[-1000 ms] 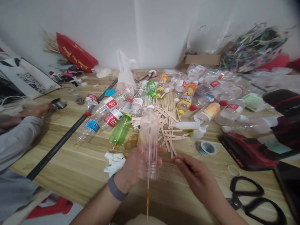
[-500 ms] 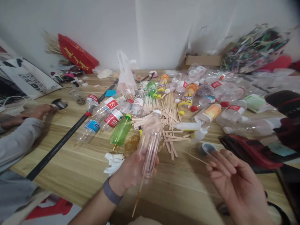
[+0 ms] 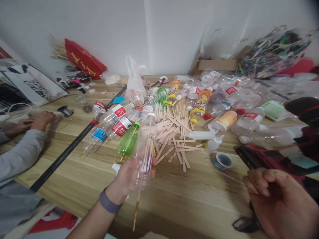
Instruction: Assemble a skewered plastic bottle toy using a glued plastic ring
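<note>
My left hand (image 3: 129,174) is wrapped round a clear plastic bottle (image 3: 146,149) with a white cap, tilted with its cap away from me. A thin wooden stick (image 3: 136,212), with something yellowish wound round it, sticks out from the bottle's bottom end toward me. At the right, my right hand (image 3: 264,189) has its fingers curled, pinching the end of another thin stick (image 3: 230,177). Left of the held bottle lies a green bottle (image 3: 128,141). Flat wooden sticks (image 3: 171,132) are heaped beyond it.
Many plastic bottles (image 3: 249,119) cover the back right. A blue-grey tub (image 3: 222,160) and a red and black tool (image 3: 269,162) are near my right hand. A black strip (image 3: 67,154) crosses the table's left part. Another person's hands (image 3: 43,121) are at the far left.
My left hand and the bottle have moved left. My right hand has moved right and nearer to me with the thin stick, away from the tub.
</note>
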{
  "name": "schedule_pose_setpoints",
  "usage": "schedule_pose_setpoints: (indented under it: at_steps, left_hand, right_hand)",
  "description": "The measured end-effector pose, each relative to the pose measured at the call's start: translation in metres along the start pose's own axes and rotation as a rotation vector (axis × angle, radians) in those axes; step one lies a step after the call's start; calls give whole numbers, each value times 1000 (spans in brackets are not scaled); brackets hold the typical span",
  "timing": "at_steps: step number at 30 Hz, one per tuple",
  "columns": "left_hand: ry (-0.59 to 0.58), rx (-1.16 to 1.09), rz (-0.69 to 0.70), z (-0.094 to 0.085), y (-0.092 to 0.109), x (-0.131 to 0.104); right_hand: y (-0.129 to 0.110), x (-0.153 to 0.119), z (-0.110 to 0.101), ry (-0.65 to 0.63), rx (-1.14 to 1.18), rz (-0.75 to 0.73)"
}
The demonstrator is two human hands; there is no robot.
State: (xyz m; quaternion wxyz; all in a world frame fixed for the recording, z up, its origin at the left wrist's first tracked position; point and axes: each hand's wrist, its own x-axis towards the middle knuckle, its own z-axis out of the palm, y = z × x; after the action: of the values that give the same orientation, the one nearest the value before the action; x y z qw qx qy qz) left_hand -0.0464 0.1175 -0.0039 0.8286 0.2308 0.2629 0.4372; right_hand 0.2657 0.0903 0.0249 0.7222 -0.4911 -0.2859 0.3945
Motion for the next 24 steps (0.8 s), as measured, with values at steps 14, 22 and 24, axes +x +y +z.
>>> schedule_pose_setpoints:
  at_steps: [14, 22, 24]
  left_hand:
    - [-85, 107, -38, 26, -18, 10]
    - [-103, 77, -112, 18, -26, 12]
    - [-96, 89, -117, 16, -26, 12]
  right_hand:
    - [11, -28, 80, -528, -18, 86]
    - [10, -21, 83, -472, -50, 13]
    - [5, -18, 79, -432, -30, -8]
